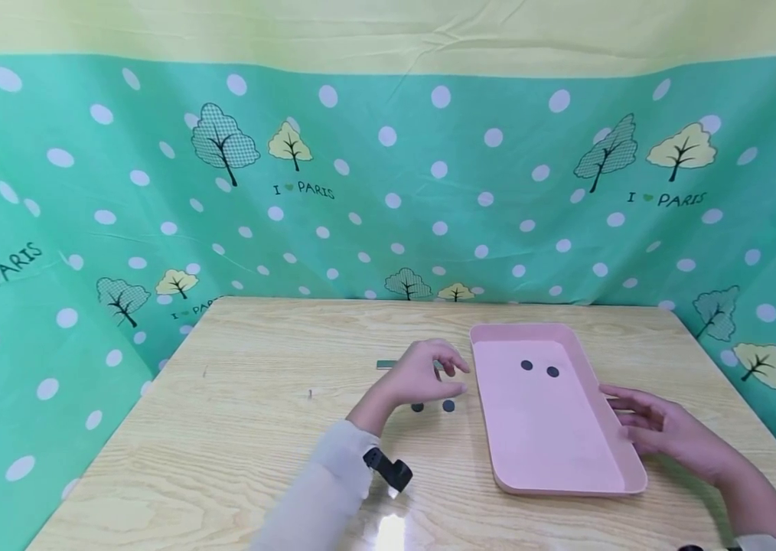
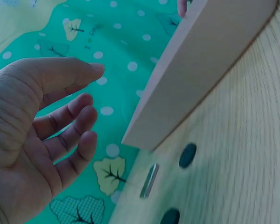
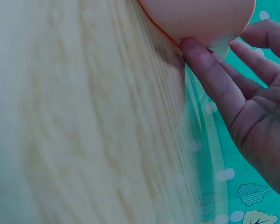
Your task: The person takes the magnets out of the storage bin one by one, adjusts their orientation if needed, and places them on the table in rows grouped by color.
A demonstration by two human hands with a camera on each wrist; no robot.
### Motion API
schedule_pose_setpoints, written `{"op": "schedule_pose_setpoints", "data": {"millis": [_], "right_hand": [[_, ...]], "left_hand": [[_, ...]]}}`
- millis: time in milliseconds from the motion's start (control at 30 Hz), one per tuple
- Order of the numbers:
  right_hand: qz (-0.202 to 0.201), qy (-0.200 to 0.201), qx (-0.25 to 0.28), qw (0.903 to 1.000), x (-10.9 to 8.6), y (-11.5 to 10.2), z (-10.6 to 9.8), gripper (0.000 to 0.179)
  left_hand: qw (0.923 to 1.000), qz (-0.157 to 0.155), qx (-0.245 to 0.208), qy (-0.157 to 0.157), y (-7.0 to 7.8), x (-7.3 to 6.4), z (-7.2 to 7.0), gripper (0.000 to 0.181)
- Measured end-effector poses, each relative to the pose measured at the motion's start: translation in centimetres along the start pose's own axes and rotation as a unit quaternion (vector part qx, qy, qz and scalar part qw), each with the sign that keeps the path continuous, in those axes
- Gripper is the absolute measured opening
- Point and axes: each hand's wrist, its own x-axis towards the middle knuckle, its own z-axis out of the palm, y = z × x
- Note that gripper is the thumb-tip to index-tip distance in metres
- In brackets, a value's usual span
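Observation:
A pink rectangular tray [image 1: 545,444] stands on the table, with two small dark discs [image 1: 526,365] lying on its floor near the far end. Just left of it, my left hand [image 1: 421,375] hovers with loosely bent fingers and an empty palm, as the left wrist view confirms. Under and near that hand, two more dark discs [image 1: 448,405] lie on the tabletop. A thin green strip [image 1: 386,364] lies behind the hand, partly hidden by it. My right hand [image 1: 680,440] touches the outside of the tray's right wall, its thumb [image 3: 210,70] and fingers extended against the side.
The light wood table [image 1: 223,428] runs back to a green dotted curtain [image 1: 360,191] printed with trees, which also hangs along both sides. A black camera [image 1: 388,468] is strapped to my left wrist over a white sleeve [image 1: 322,490].

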Motion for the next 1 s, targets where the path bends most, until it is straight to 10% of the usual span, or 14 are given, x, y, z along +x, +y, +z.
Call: {"op": "schedule_pose_setpoints", "data": {"millis": [367,1000], "right_hand": [[-0.007,-0.005,-0.001,1.0,0.0,0.0,-0.1,0.053],[0.008,0.005,-0.014,0.9999,0.1,-0.3,0.0,0.054]], "left_hand": [[0.9986,0.038,-0.024,0.027,1.9,2.3,2.3,0.02],[0.9973,-0.013,-0.06,0.039,2.5,7.1,5.6,0.021]]}}
